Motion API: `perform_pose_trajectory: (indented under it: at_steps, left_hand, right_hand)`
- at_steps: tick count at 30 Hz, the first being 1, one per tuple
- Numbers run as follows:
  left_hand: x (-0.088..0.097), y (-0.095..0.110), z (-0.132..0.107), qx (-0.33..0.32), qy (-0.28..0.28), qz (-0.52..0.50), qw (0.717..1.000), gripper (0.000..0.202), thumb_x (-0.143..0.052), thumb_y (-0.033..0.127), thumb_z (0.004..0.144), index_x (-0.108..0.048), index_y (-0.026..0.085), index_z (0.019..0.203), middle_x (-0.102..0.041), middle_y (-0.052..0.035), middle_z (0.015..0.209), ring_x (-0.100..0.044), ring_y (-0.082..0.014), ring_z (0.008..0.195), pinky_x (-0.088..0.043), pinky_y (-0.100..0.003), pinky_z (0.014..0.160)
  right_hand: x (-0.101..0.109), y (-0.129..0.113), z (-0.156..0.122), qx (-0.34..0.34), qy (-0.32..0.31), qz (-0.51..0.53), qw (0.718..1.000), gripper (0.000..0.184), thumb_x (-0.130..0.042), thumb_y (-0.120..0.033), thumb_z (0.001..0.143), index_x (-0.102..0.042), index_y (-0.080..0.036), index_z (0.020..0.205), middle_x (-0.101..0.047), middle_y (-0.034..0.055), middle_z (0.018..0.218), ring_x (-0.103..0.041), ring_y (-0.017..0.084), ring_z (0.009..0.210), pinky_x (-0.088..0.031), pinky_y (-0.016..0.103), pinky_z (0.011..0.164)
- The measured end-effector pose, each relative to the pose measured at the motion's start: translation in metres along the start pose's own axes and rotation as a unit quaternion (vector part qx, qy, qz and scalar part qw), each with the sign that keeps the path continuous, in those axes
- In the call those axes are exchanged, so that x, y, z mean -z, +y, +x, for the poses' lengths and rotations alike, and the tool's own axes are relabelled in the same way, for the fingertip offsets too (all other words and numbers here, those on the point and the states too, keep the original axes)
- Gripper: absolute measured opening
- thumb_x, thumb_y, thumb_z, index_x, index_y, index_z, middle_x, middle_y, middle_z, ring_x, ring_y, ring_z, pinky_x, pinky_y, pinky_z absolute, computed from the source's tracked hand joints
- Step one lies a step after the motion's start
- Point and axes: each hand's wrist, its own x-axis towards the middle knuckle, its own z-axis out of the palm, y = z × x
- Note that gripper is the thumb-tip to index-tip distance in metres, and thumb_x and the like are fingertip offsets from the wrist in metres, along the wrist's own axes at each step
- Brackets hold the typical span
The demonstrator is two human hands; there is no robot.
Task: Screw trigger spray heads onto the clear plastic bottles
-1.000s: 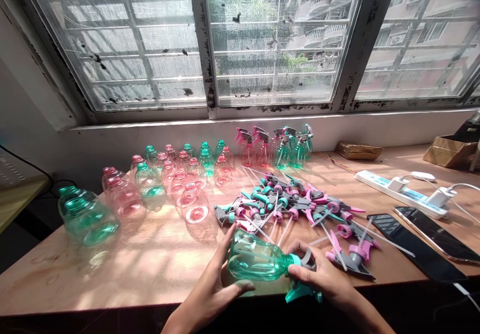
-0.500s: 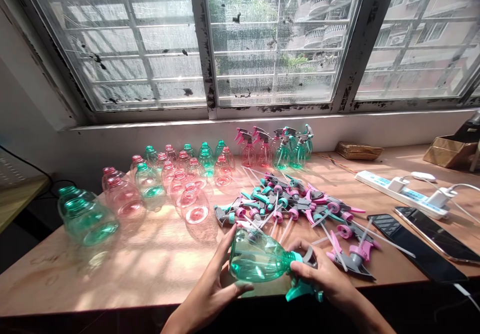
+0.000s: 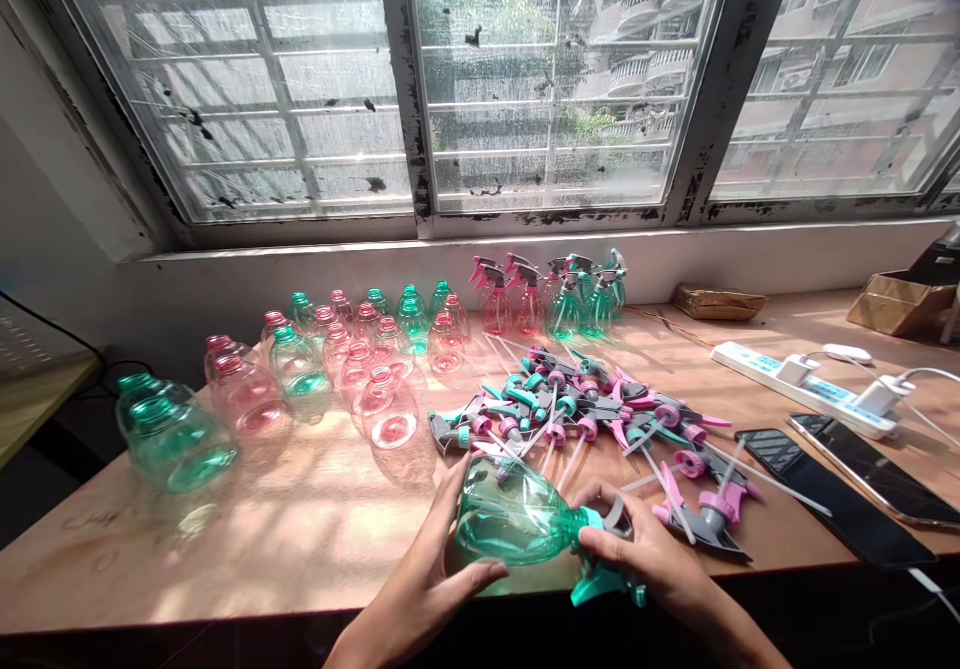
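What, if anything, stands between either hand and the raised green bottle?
Nothing visible does. The left hand is cupped around the base end of the green bottle, and the right hand grips the teal spray head at the bottle's neck. The loose spray heads lie on the table beyond, not between.

Right hand (image 3: 645,544) is gripping the teal collar (image 3: 592,519) of a sideways green bottle (image 3: 514,521); left hand (image 3: 427,577) is cupping around its base. Spray heads (image 3: 589,407) are lying piled on the bench (image 3: 300,539).
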Motion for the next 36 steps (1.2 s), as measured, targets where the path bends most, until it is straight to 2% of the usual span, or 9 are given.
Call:
perform_pose_trajectory:
  at_steps: [5,7,12,14,17,21,27,32,36]
  left_hand:
    - [-0.0033,0.0008,0.0051,-0.031,0.001,-0.027,0.999,0.091,-0.078,0.028,0.097,-0.025,0.045,0.17,-0.02,-0.0009,0.182,-0.013,-0.0366,0.167,-0.025,-0.052,0.134]
    - [-0.0046,0.001,0.0062,-0.044,0.0,-0.032,0.999,0.089,-0.076,0.029,0.099,-0.025,0.045,0.17,-0.022,-0.0022,0.181,-0.015,-0.0365,0.167,-0.028,-0.052,0.133]
    - [-0.0038,0.0023,0.002,-0.025,0.004,-0.021,0.999,0.106,-0.085,0.035,0.093,-0.014,0.044,0.172,-0.017,-0.0031,0.182,-0.013,-0.0381,0.167,-0.009,-0.057,0.136]
    - [-0.0028,0.0042,0.0003,-0.008,0.006,-0.018,1.0,0.105,-0.082,0.038,0.096,-0.011,0.043,0.172,-0.017,-0.0028,0.183,-0.01,-0.0374,0.168,-0.006,-0.057,0.136]
    - [-0.0019,0.0067,0.0001,-0.002,0.001,0.004,1.0,0.098,-0.081,0.039,0.096,-0.019,0.041,0.172,-0.017,-0.0017,0.183,-0.007,-0.0381,0.168,-0.004,-0.058,0.136]
    - [-0.0019,0.0059,0.0029,-0.022,0.005,0.022,1.0,0.099,-0.084,0.028,0.094,-0.023,0.044,0.17,-0.018,0.0005,0.182,-0.011,-0.0379,0.168,-0.008,-0.056,0.137]
    - [-0.0022,0.004,0.0061,-0.052,0.005,0.047,0.998,0.096,-0.076,0.019,0.097,-0.021,0.046,0.171,-0.02,-0.0014,0.182,-0.009,-0.0386,0.168,-0.028,-0.055,0.133]
    - [-0.0023,0.005,0.0021,-0.012,0.002,0.021,1.0,0.107,-0.082,0.025,0.093,-0.013,0.042,0.173,-0.014,-0.0024,0.183,-0.006,-0.0382,0.168,-0.007,-0.059,0.135]
    - [-0.002,0.0043,0.0017,-0.013,0.006,0.04,0.999,0.098,-0.077,0.031,0.098,-0.015,0.039,0.173,-0.015,-0.0027,0.183,-0.007,-0.0379,0.168,-0.003,-0.06,0.135]
  right_hand:
    - [0.0002,0.0007,0.0,0.003,0.003,0.004,1.0,0.048,-0.088,-0.061,0.081,-0.071,-0.019,0.096,-0.07,0.0005,0.079,-0.063,0.02,0.073,-0.047,0.029,0.067]
    - [0.0004,0.0013,0.0001,0.0,0.003,0.007,1.0,0.049,-0.088,-0.061,0.08,-0.07,-0.019,0.097,-0.069,-0.0001,0.079,-0.063,0.019,0.072,-0.046,0.028,0.067]
    - [0.0003,0.0004,-0.0001,-0.007,-0.006,-0.001,1.0,0.049,-0.088,-0.061,0.081,-0.07,-0.018,0.098,-0.07,0.0005,0.079,-0.064,0.019,0.073,-0.047,0.029,0.068]
    - [0.0002,-0.0005,-0.0004,-0.009,-0.003,-0.009,1.0,0.049,-0.087,-0.061,0.081,-0.07,-0.019,0.099,-0.07,0.0008,0.08,-0.064,0.02,0.074,-0.048,0.031,0.069]
    - [-0.0001,-0.0015,-0.0008,-0.01,0.005,-0.023,1.0,0.049,-0.087,-0.062,0.081,-0.07,-0.019,0.098,-0.07,0.0007,0.08,-0.064,0.021,0.074,-0.048,0.032,0.07]
    - [-0.0006,-0.002,-0.001,-0.007,0.01,-0.024,1.0,0.049,-0.087,-0.063,0.08,-0.07,-0.02,0.096,-0.07,0.0011,0.08,-0.064,0.021,0.074,-0.048,0.031,0.07]
    - [-0.0016,-0.0026,-0.001,-0.008,0.009,-0.004,1.0,0.049,-0.087,-0.062,0.079,-0.07,-0.02,0.098,-0.07,0.0006,0.078,-0.065,0.021,0.073,-0.048,0.031,0.068]
    - [-0.0022,-0.004,-0.001,-0.008,0.008,-0.011,1.0,0.049,-0.087,-0.062,0.079,-0.071,-0.02,0.096,-0.072,0.0013,0.079,-0.065,0.022,0.074,-0.049,0.031,0.069]
    - [-0.0021,-0.0034,-0.0012,-0.009,0.015,-0.02,1.0,0.049,-0.087,-0.063,0.079,-0.071,-0.02,0.095,-0.07,0.0009,0.08,-0.063,0.021,0.075,-0.049,0.031,0.069]
